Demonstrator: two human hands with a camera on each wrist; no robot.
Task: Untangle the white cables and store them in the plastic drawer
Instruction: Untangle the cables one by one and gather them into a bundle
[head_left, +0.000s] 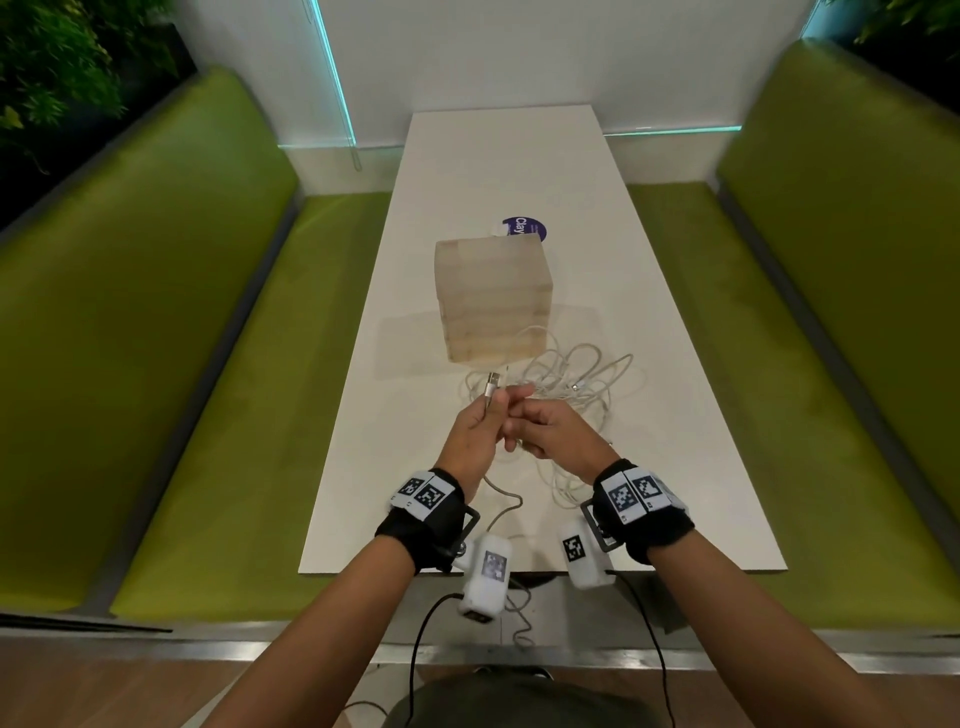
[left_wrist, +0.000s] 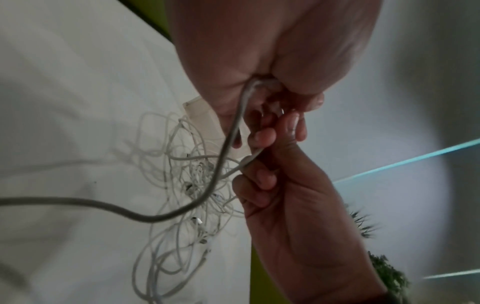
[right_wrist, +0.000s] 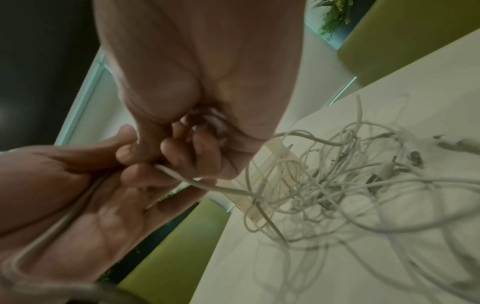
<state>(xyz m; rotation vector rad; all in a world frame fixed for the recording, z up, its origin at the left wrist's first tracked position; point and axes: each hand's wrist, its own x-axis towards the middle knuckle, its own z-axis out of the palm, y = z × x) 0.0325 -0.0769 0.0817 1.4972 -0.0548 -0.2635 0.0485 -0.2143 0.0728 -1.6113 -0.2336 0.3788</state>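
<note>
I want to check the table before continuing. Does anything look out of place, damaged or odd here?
Only the white cables stand out: they lie in a knotted heap on the table, against the front of the plastic drawer. The left hand holds one plug end up; the right hand holds cable too. No damage shows.

A grey-white cable (left_wrist: 228, 142) is gripped in the curled left hand (left_wrist: 272, 51) at the top. A thinner strand is pinched by the right hand (left_wrist: 291, 185) just below. A tangled pile of white cables (left_wrist: 192, 185) is spread over the white tabletop (left_wrist: 64, 102).
</note>
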